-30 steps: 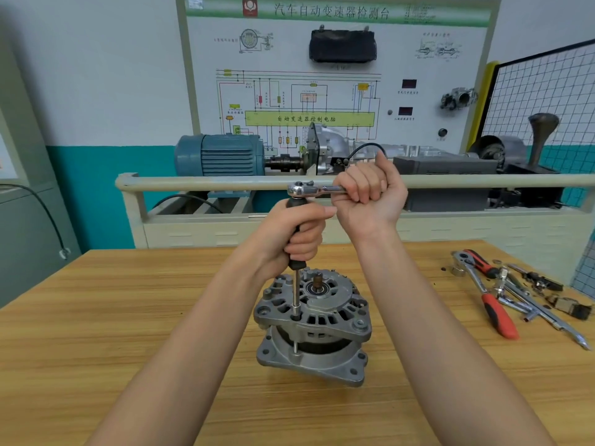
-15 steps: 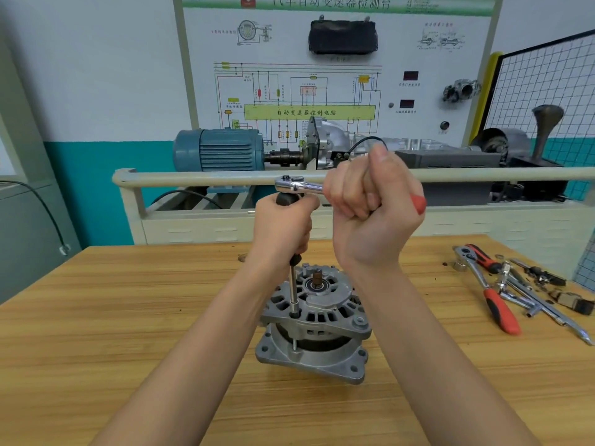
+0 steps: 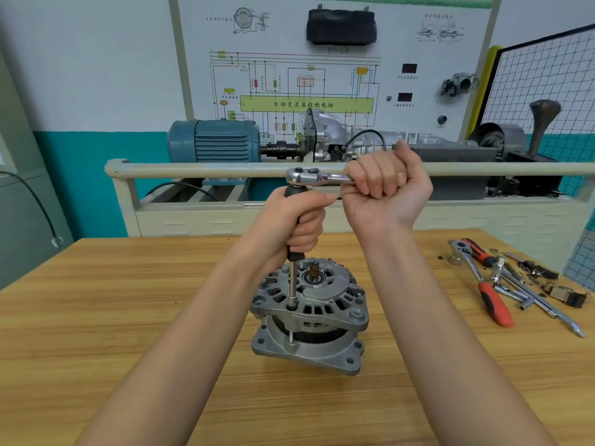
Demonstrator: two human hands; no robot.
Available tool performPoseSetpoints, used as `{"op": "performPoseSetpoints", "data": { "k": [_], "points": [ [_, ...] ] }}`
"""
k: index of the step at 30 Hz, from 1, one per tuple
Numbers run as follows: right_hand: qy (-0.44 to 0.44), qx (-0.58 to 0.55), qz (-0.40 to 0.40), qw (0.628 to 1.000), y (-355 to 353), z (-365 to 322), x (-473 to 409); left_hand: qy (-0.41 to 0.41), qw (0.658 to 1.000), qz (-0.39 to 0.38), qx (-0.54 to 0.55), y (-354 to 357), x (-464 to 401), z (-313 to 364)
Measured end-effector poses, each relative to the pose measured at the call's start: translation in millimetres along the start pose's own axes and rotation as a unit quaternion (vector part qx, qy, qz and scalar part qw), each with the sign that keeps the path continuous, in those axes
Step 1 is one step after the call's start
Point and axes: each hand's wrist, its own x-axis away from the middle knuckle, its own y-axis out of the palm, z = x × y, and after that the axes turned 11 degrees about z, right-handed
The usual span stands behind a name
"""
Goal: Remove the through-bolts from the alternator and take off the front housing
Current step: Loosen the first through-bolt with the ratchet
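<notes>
A grey alternator point(image 3: 309, 317) stands upright on the wooden table point(image 3: 112, 317), shaft end up, its front housing point(image 3: 325, 297) on top. A long extension bar point(image 3: 292, 284) rises from a through-bolt point(image 3: 291, 337) at the housing's left side. My left hand point(image 3: 294, 223) is wrapped round the bar's black grip. On top of the bar sits a chrome ratchet point(image 3: 314, 178), lying level and pointing right. My right hand point(image 3: 389, 185) is closed on the ratchet's handle, which it hides.
Loose tools lie at the table's right: a red-handled ratchet point(image 3: 489, 297), a chrome bar point(image 3: 544, 307), sockets and small parts point(image 3: 566, 294). Behind the table runs a beige rail point(image 3: 206, 170) in front of a training bench with a blue motor point(image 3: 214, 141).
My right hand swung the ratchet handle toward me and then back out to the right. The left hand kept hold of the extension bar. The alternator stayed put.
</notes>
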Motion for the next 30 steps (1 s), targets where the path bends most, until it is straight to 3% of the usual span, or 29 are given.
{"op": "performPoseSetpoints", "data": {
  "k": [3,6,10,14,17,20,25,30],
  "points": [
    [-0.091,0.097,-0.024,0.991,6,4,15,0.024,0.992,0.122,-0.026,8,-1,-2],
    [-0.206,0.211,-0.087,0.952,11,18,32,0.039,0.973,0.223,-0.047,16,-2,-4],
    [-0.307,0.260,-0.139,0.905,11,33,40,0.052,0.962,0.263,-0.053,19,-2,-5],
    [-0.198,0.218,-0.120,0.948,12,17,26,0.045,0.978,0.199,-0.050,11,1,-3],
    [-0.055,0.090,-0.042,0.994,8,3,8,0.029,0.995,0.087,-0.032,1,4,2],
    [0.026,-0.017,0.009,0.999,0,-2,-6,0.019,0.999,0.017,-0.034,-1,3,4],
    [0.007,-0.007,0.010,1.000,0,-2,-3,-0.002,1.000,-0.004,-0.021,1,0,2],
    [-0.124,0.153,-0.059,0.979,8,9,18,0.016,0.988,0.147,-0.033,9,-1,-1]
  ]
}}
